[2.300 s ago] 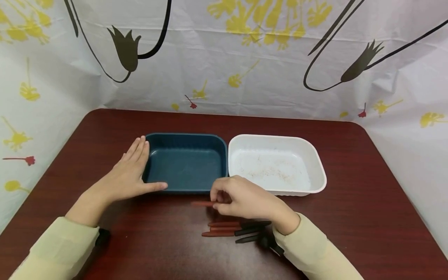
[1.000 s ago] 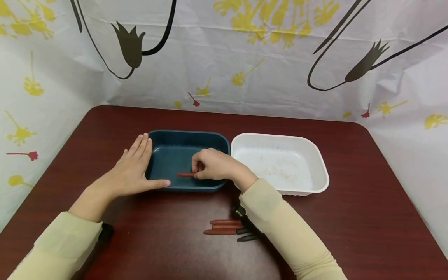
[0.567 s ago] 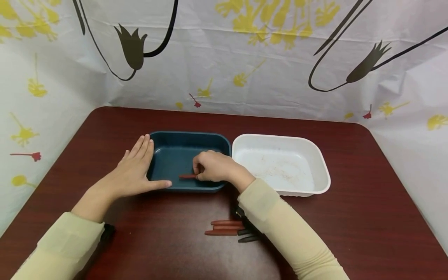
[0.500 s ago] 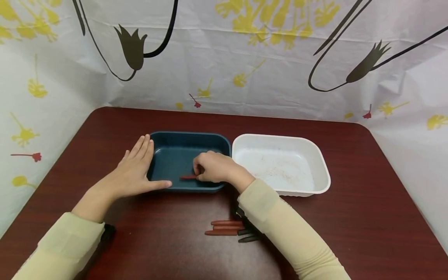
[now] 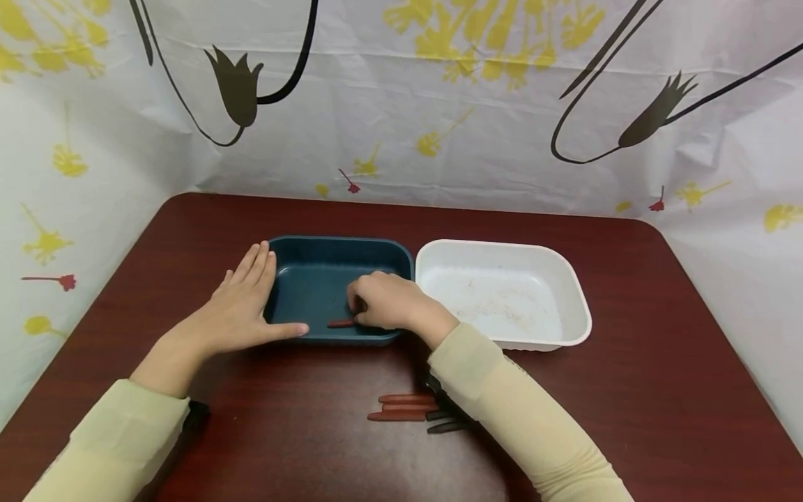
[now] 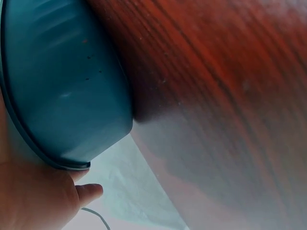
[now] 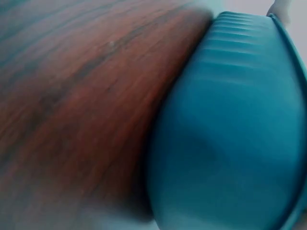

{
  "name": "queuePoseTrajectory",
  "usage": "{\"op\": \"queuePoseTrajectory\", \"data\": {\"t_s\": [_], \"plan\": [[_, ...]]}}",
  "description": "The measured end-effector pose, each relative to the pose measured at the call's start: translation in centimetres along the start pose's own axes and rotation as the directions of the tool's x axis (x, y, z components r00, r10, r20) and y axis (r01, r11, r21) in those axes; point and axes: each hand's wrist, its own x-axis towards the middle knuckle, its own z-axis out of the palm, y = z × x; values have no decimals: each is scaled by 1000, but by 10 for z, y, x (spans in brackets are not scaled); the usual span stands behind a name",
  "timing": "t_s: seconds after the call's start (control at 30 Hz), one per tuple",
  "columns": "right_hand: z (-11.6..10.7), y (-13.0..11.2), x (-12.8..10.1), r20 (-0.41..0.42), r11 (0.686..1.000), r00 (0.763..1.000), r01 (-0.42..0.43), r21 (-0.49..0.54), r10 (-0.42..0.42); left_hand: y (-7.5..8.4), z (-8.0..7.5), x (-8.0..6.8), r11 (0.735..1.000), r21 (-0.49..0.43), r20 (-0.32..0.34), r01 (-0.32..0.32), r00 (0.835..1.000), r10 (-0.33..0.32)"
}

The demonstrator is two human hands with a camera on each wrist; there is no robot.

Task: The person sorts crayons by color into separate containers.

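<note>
Inside the dark teal tray, near its front wall, my right hand pinches a reddish-brown crayon. The crayon's right end is hidden by the fingers. My left hand rests against the tray's left rim with straight fingers, its thumb along the front edge. In the left wrist view, the tray's outer wall shows beside part of the left hand. The right wrist view shows mostly the tray's outer side; the crayon is out of sight there.
A white tray with brownish specks inside stands right of the teal one. Several reddish-brown crayons and black crayons lie on the dark red table in front, partly covered by the right forearm. A patterned white sheet hangs behind.
My right hand has carried the crayon from the table before the teal tray into it, then shifted slightly toward the tray's front wall. The left hand keeps its place on the tray.
</note>
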Motion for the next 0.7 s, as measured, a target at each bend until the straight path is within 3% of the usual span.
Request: {"op": "queuePoseTrajectory", "data": {"t_s": [0.47, 0.7], "plan": [[-6, -3, -49, -165, 993, 984, 80, 85, -65, 0, -2, 1, 1000, 0, 12, 7, 1000, -7], [-6, -3, -75, -239, 989, 964, 135, 52, -119, -1, -1, 1, 1000, 0, 17, 3, 1000, -3]]}}
